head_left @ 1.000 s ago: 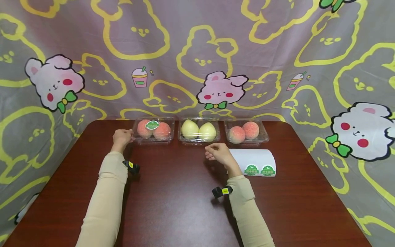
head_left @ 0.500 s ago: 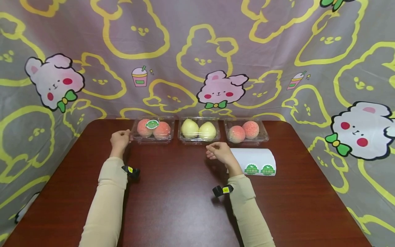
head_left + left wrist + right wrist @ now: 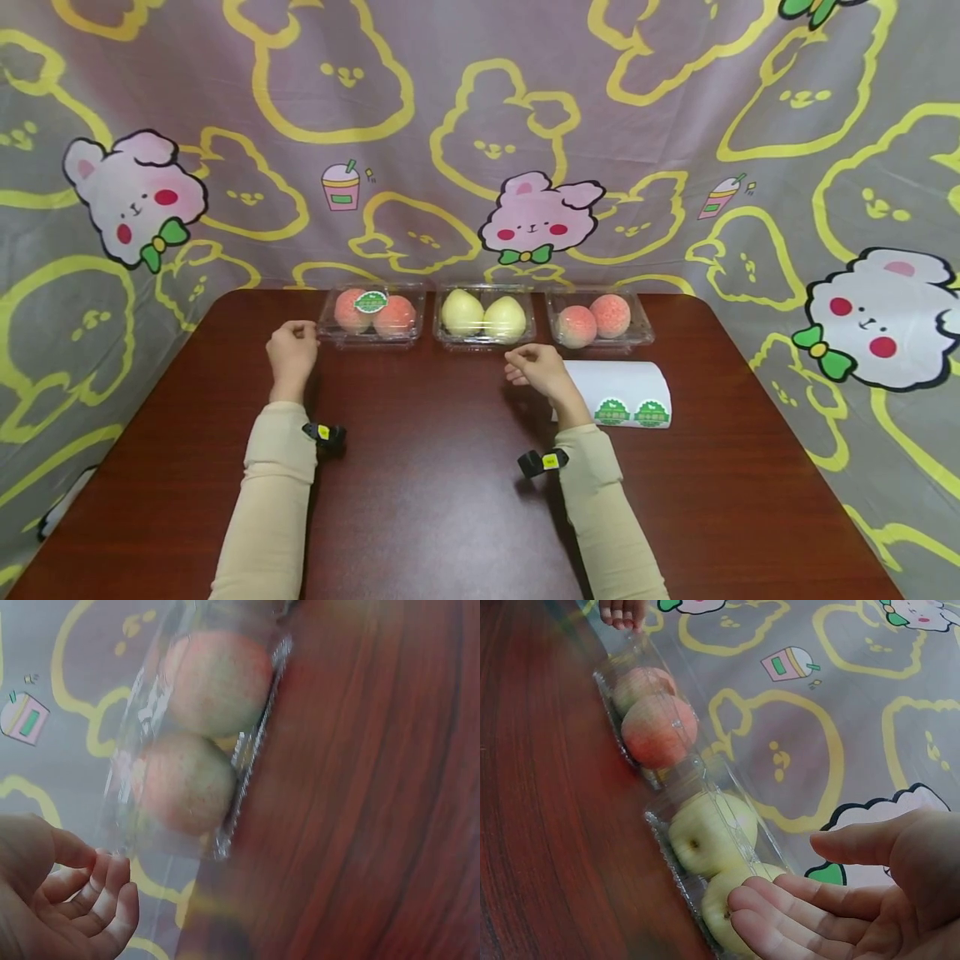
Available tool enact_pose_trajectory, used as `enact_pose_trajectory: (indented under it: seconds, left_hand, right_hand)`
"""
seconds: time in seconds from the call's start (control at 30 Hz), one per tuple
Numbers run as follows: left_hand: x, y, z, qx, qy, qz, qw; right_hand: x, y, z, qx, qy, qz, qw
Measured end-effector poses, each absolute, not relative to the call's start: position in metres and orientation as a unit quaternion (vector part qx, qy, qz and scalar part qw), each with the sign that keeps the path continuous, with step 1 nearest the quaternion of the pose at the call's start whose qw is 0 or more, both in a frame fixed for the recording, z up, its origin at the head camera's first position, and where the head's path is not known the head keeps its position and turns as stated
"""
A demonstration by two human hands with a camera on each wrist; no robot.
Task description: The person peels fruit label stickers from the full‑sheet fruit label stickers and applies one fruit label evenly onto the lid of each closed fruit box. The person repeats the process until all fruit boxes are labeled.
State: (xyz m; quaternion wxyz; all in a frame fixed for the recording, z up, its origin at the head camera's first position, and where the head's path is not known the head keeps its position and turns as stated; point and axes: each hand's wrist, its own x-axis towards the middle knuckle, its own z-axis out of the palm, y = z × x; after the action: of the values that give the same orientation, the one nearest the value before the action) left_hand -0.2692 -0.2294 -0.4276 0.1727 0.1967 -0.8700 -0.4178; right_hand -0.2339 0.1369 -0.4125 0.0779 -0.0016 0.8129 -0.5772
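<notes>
Pears [image 3: 462,313], two of them, were enclosed in a clear pear box [image 3: 483,343] at the far side of a dark red-brown table [image 3: 420,500]. Just left of the pear box, a left peach box [image 3: 375,340] was set, with two pink peaches [image 3: 349,313] inside and a round green label [image 3: 371,302] on its lid. Just right of the pear box, a right peach box [image 3: 636,338] was placed, also filled with two peaches. In front of the pear box and to its right, a white roll [image 3: 615,382] was laid, with two green labels visible near its lower edge. Well left of the pear box, the left hand [image 3: 292,360] was held just beside the left peach box's outer end; its fingers were loosely bent and the thumb tip was brought close to the index finger, though whether these met could not be told. Just in front of the pear box's right end, near the white roll, the right hand [image 3: 540,368] was held, its slightly bent fingers kept close together and its thumb spread apart. Behind the pear box, a patterned cloth [image 3: 420,171] was hung.
</notes>
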Motion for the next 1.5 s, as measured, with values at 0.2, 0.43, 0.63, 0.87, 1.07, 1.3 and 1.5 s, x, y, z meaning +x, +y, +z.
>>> enact_pose_trajectory:
  seconds: [0.2,0.43,0.63,0.87,1.07,1.3,1.5]
  left_hand:
    - [-0.265,-0.217,-0.425,0.177,-0.866,-0.418,0.209]
    - [-0.259,-0.213,-0.420,0.191,-0.849,-0.436,0.230]
    - [-0.256,-0.202,-0.417,0.155,-0.850,-0.441,0.243]
    - [-0.251,-0.184,-0.415,0.108,-0.858,-0.438,0.244]
    - [-0.250,-0.167,-0.414,0.078,-0.865,-0.439,0.229]
    - [-0.249,-0.152,-0.416,0.049,-0.871,-0.436,0.221]
    - [-0.247,-0.135,-0.418,0.024,-0.877,-0.435,0.203]
  right_hand:
    - [-0.236,0.138,-0.413,0.010,0.814,-0.576,0.073]
    - [-0.236,0.138,-0.411,0.012,0.811,-0.580,0.072]
    - [-0.235,0.138,-0.410,0.019,0.812,-0.581,0.061]
    - [-0.234,0.138,-0.409,0.028,0.818,-0.573,0.040]
    - [-0.234,0.138,-0.408,0.037,0.819,-0.572,0.023]
    - [-0.235,0.139,-0.409,0.044,0.817,-0.574,0.009]
    - [-0.236,0.136,-0.409,0.048,0.818,-0.573,-0.014]
